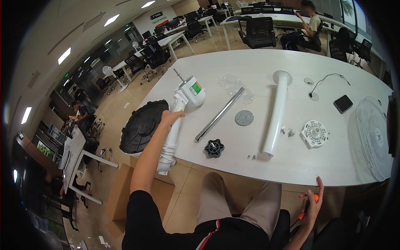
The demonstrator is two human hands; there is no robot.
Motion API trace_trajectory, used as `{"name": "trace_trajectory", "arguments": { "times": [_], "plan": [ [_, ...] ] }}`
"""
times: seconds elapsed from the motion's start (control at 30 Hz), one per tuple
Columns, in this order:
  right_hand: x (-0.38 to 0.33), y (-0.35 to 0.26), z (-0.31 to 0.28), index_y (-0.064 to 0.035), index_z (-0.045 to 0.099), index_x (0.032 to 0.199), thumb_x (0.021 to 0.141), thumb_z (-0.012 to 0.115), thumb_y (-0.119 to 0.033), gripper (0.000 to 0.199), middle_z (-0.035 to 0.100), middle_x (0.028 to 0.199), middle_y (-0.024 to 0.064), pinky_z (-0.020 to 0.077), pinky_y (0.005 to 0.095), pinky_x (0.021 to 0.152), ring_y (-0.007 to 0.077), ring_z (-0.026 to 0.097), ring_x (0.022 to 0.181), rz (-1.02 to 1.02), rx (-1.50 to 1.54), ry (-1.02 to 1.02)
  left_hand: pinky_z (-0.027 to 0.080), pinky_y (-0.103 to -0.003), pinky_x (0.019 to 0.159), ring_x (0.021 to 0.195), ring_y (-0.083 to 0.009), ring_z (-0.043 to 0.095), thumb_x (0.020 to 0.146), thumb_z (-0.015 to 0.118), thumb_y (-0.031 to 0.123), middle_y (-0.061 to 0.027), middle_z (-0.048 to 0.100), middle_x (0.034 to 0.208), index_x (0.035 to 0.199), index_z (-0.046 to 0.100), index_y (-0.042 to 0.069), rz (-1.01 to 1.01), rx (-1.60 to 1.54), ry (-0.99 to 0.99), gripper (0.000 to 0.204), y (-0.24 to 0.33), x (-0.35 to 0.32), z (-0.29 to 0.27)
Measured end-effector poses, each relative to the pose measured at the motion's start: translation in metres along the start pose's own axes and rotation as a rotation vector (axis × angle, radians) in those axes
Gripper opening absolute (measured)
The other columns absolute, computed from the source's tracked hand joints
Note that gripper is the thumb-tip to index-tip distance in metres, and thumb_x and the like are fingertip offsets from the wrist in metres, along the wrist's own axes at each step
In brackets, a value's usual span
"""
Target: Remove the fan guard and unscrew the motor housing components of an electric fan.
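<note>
My left hand wraps around the white neck of a fan motor unit. Its motor end, with a metal shaft, lies on the table, while the coiled cord and lower end hang past the near edge. Just left of it sits a round black base. Below the table's front edge at the right, my right hand grips a screwdriver with an orange and black handle, index finger stretched out. Between the hands lie a metal pole, a grey disc and a black star-shaped knob.
Across the white table lie a white tube, small screws, a vented cover, a phone and a fan guard. A cardboard box stands on the floor at left. Someone sits beyond the table.
</note>
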State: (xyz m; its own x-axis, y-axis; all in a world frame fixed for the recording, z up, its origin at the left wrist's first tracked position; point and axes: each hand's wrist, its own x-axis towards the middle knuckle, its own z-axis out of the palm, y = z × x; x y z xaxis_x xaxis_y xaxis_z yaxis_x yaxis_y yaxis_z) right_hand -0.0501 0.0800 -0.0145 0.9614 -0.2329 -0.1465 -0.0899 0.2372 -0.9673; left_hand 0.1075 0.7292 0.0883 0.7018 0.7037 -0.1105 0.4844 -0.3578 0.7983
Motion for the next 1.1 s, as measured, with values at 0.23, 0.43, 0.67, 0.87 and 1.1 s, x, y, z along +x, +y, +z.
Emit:
{"name": "trace_trajectory", "arguments": {
  "times": [0.23, 0.43, 0.67, 0.87, 1.1],
  "plan": [
    [-0.003, -0.010, -0.004, -0.0092, 0.032, 0.162, 0.099, 0.060, -0.009, 0.069, 0.066, 0.071, 0.0102, 0.0327, 0.0185, 0.038, 0.0079, 0.059, 0.054, 0.042, -0.023, -0.056, 0.060, -0.042, 0.062, 0.074, -0.0304, 0.073, 0.054, 0.090, 0.027, -0.0227, 0.071, 0.092, 0.098, 0.068, -0.017, 0.005, -0.001, -0.046, 0.066, 0.015, 0.024, 0.015],
    [-0.002, -0.005, -0.001, -0.0090, 0.033, 0.161, 0.098, 0.060, -0.007, 0.069, 0.066, 0.071, 0.0110, 0.0361, 0.0200, 0.039, 0.0111, 0.063, 0.058, 0.029, -0.017, -0.057, 0.060, -0.046, 0.059, 0.074, -0.0330, 0.074, 0.053, 0.089, 0.028, -0.0251, 0.071, 0.093, 0.102, 0.067, -0.019, 0.002, -0.012, -0.020, 0.071, 0.004, 0.038, 0.005],
    [-0.004, -0.010, 0.000, -0.0097, 0.036, 0.159, 0.095, 0.062, -0.008, 0.069, 0.067, 0.071, 0.0121, 0.0351, 0.0209, 0.036, 0.0099, 0.054, 0.046, 0.026, -0.034, -0.001, 0.059, -0.046, 0.059, 0.073, -0.0323, 0.072, 0.054, 0.090, 0.027, -0.0248, 0.071, 0.092, 0.101, 0.067, -0.021, 0.033, -0.065, -0.047, 0.071, 0.014, 0.036, 0.009],
    [-0.003, -0.016, 0.007, -0.0102, 0.040, 0.156, 0.093, 0.063, -0.009, 0.067, 0.069, 0.073, 0.0140, 0.0347, 0.0212, 0.036, 0.0074, 0.046, 0.038, 0.047, -0.058, -0.006, 0.058, -0.048, 0.063, 0.072, -0.0323, 0.069, 0.057, 0.089, 0.024, -0.0253, 0.067, 0.096, 0.112, 0.059, -0.020, 0.018, 0.006, -0.122, 0.076, 0.031, 0.052, -0.011],
    [-0.004, -0.014, 0.003, -0.0083, 0.039, 0.156, 0.093, 0.065, -0.008, 0.068, 0.070, 0.072, 0.0136, 0.0342, 0.0214, 0.036, 0.0072, 0.045, 0.038, 0.029, -0.035, 0.005, 0.057, -0.047, 0.064, 0.076, -0.0330, 0.070, 0.056, 0.087, 0.024, -0.0258, 0.068, 0.095, 0.111, 0.061, -0.021, -0.006, 0.001, -0.119, 0.076, 0.063, 0.042, 0.017]
  ]
}}
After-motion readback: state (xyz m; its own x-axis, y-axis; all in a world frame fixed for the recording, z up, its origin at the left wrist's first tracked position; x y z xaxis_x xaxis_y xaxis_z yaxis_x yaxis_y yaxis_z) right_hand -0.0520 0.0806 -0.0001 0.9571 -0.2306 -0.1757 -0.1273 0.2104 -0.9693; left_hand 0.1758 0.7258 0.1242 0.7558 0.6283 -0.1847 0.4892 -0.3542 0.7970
